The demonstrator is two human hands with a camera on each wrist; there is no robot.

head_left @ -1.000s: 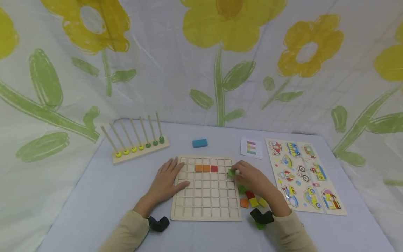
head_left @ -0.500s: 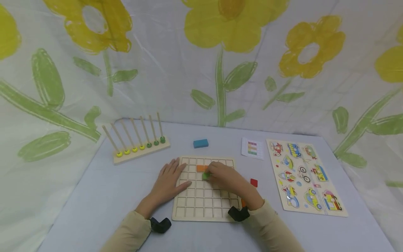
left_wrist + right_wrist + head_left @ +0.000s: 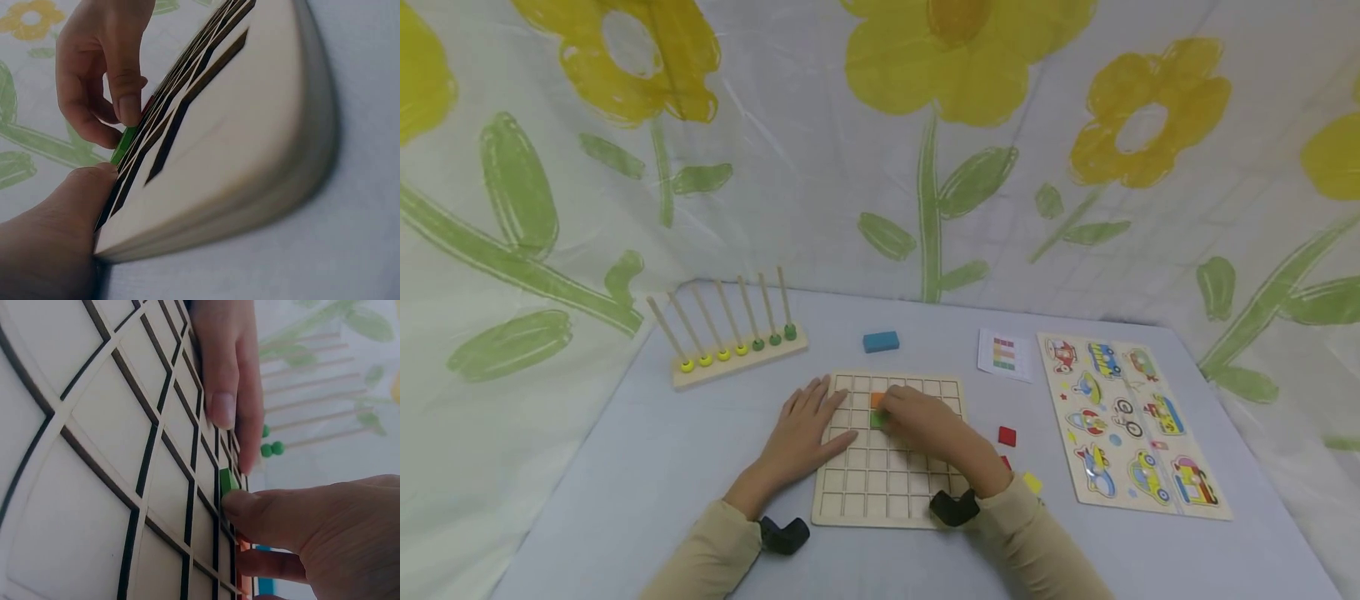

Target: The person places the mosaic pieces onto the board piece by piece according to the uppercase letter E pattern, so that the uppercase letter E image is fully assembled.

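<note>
A wooden grid board (image 3: 854, 482) lies on the table. My right hand (image 3: 928, 423) reaches over it and pinches a small green tile (image 3: 226, 481) between thumb and fingers. In the head view the tile is right at a cell just below an orange tile (image 3: 877, 401); the fingers cover part of both. On the board's left side rests my left hand (image 3: 797, 433), fingers spread, thumb lying across the cells. The left wrist view shows the green tile (image 3: 123, 145) low against the grid, beyond the left thumb. The red tile in the upper row is hidden behind the right hand.
Red tiles (image 3: 1007, 436) and a yellow tile (image 3: 1032, 482) lie right of the board, partly behind the right forearm. Behind are a pattern card (image 3: 1004, 354), a blue block (image 3: 881, 342) and a peg stand with beads (image 3: 737, 362). A picture puzzle board (image 3: 1138, 492) lies far right.
My right hand has carried the green tile leftward from the board's right edge to the cell under the orange tile. The left hand has stayed on the board's left side.
</note>
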